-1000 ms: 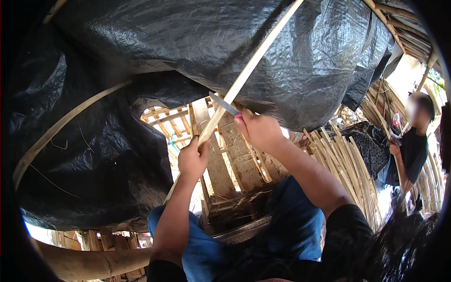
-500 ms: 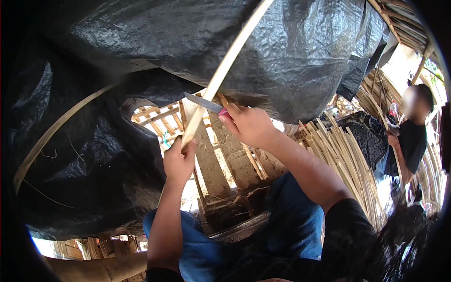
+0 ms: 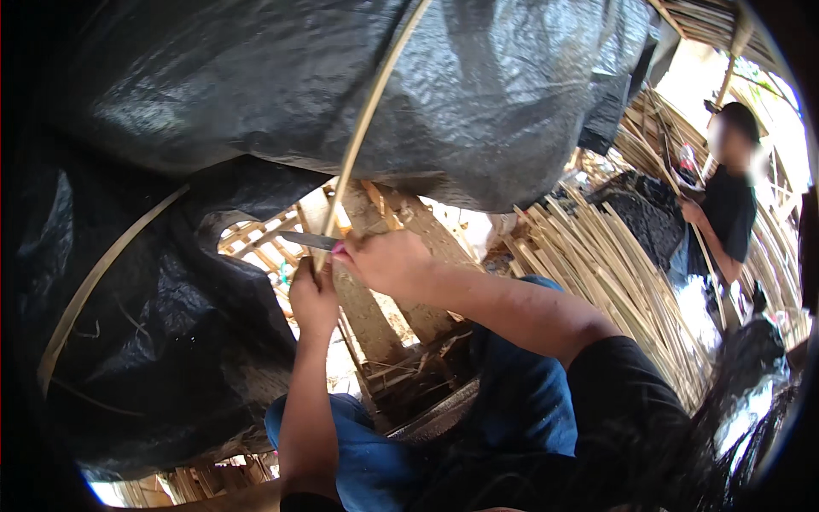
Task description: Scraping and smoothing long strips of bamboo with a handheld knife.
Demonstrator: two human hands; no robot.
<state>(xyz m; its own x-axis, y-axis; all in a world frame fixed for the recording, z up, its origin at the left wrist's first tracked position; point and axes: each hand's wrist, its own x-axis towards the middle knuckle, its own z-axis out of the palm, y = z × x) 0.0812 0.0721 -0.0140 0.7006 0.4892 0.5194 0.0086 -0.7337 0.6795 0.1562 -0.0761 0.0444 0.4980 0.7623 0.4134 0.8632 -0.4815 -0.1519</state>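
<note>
My left hand (image 3: 314,297) grips the lower end of a long thin bamboo strip (image 3: 368,119) that rises up and to the right past the black sheet. My right hand (image 3: 388,261) holds a knife (image 3: 305,240) by its handle. The grey blade points left and lies across the strip just above my left hand. Both hands are close together, almost touching. My knees in blue trousers (image 3: 512,401) are below them.
A big black plastic sheet (image 3: 478,94) hangs overhead and to the left. A curved bamboo strip (image 3: 102,273) lies against it. Bundles of split bamboo strips (image 3: 614,273) lean at the right. Another person (image 3: 725,205) in a dark shirt works at the far right. Wooden posts (image 3: 367,299) stand ahead.
Both hands have drifted left and slightly down with the strip. The strip now stands steeper, and the knife blade has moved closer to my left hand.
</note>
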